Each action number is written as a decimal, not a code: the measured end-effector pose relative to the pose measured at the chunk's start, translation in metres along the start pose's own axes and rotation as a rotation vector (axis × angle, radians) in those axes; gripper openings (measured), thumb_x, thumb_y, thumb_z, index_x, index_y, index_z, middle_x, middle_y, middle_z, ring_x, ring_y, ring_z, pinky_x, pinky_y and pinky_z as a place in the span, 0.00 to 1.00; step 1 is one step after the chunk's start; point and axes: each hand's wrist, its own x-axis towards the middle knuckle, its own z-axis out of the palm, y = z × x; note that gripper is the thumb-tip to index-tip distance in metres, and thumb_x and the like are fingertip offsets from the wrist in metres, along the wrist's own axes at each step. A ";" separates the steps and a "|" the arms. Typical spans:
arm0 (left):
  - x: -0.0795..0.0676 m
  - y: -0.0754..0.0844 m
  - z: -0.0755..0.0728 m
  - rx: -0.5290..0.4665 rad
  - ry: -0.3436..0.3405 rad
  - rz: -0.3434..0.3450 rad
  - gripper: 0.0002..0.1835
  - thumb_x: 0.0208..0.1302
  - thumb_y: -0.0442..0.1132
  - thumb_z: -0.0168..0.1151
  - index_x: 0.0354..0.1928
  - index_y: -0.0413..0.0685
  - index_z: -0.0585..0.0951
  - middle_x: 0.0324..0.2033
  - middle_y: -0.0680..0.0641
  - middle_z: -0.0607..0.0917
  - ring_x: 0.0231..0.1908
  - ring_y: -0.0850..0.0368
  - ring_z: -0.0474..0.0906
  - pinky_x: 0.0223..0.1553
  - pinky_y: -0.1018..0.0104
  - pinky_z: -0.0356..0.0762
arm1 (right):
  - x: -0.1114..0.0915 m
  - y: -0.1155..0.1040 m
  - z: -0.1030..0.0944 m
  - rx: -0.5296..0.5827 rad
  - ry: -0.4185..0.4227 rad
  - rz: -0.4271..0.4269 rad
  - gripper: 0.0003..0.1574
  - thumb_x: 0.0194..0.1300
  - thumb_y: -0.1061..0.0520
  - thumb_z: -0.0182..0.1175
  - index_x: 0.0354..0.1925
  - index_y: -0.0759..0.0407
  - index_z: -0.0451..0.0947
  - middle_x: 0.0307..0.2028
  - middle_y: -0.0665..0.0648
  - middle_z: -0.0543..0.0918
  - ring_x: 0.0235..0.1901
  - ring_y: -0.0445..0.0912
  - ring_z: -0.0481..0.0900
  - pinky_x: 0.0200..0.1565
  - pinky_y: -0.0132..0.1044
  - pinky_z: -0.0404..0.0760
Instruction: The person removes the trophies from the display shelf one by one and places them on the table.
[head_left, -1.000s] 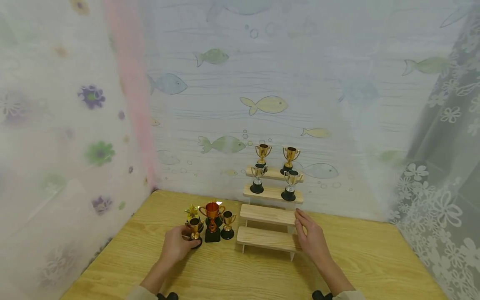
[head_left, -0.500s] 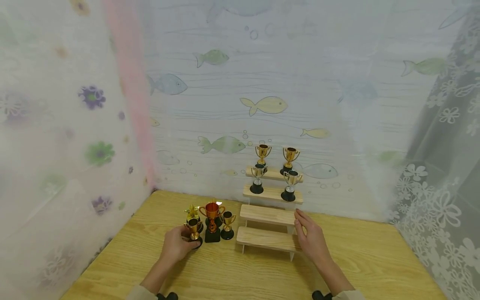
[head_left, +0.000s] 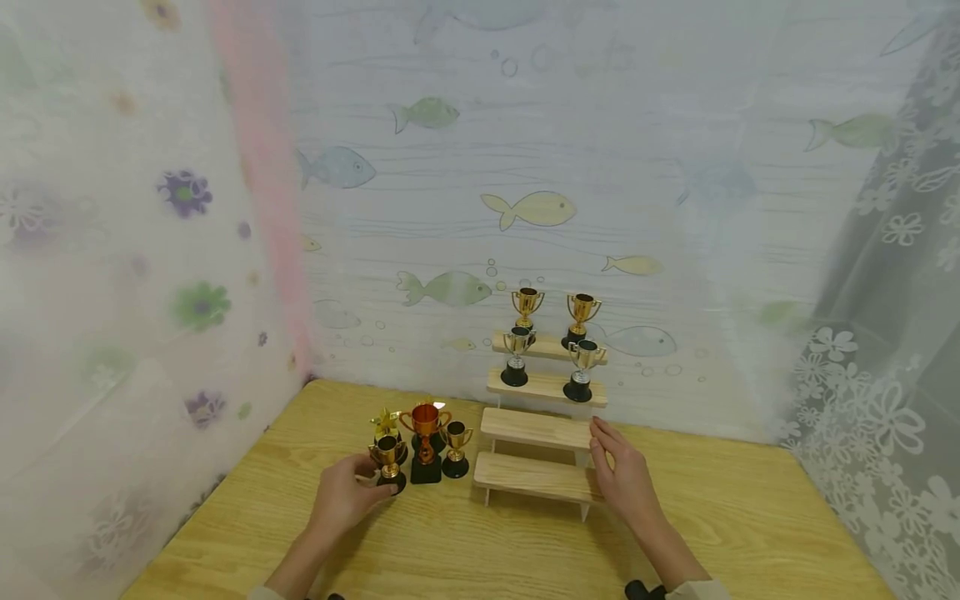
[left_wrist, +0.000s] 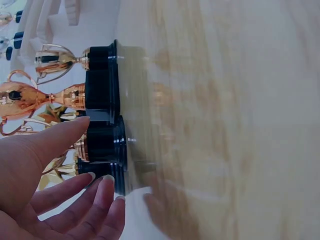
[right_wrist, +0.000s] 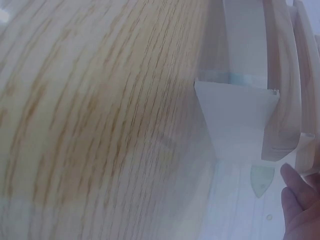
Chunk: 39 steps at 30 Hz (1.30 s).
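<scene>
On the yellow wood-grain table [head_left: 525, 554], left of the pale wooden four-step stand [head_left: 532, 473], a small gold cup trophy with a round black base [head_left: 388, 455] stands upright. Your left hand [head_left: 341, 495] parts loosely around it, not pinching; your right hand's [head_left: 624, 477] extended fingers lie at the stand's right end. Probably light, stiff and slick, it suits a base hold. Behind, a gold star trophy [head_left: 386, 421] crowds it; room opens toward you.

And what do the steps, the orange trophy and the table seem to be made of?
Steps: probably wood, smooth and matt, with pale grain. Orange trophy: shiny and coppery with bright highlights; metal or coated plastic, I can't tell. Table: glossy with faint reflections; wood-grained, wood or a printed surface.
</scene>
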 end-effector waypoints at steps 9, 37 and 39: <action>-0.011 0.007 -0.003 -0.028 -0.014 -0.022 0.21 0.48 0.39 0.82 0.41 0.35 0.84 0.40 0.40 0.87 0.33 0.53 0.85 0.34 0.58 0.84 | 0.000 0.001 0.001 -0.007 0.018 -0.021 0.22 0.79 0.61 0.52 0.64 0.75 0.74 0.66 0.70 0.75 0.64 0.66 0.74 0.59 0.62 0.74; -0.016 0.078 0.030 -0.100 -0.241 0.300 0.36 0.57 0.43 0.79 0.65 0.37 0.76 0.53 0.38 0.83 0.46 0.43 0.82 0.42 0.52 0.83 | 0.000 0.001 0.001 0.002 0.011 -0.014 0.22 0.79 0.61 0.52 0.63 0.76 0.75 0.66 0.70 0.75 0.64 0.66 0.74 0.60 0.61 0.74; -0.014 0.084 0.032 -0.108 -0.232 0.315 0.37 0.58 0.43 0.78 0.67 0.39 0.74 0.55 0.39 0.82 0.48 0.42 0.81 0.43 0.51 0.82 | 0.000 0.001 0.001 0.003 0.008 -0.009 0.23 0.80 0.61 0.52 0.63 0.76 0.74 0.66 0.69 0.75 0.65 0.66 0.73 0.60 0.61 0.74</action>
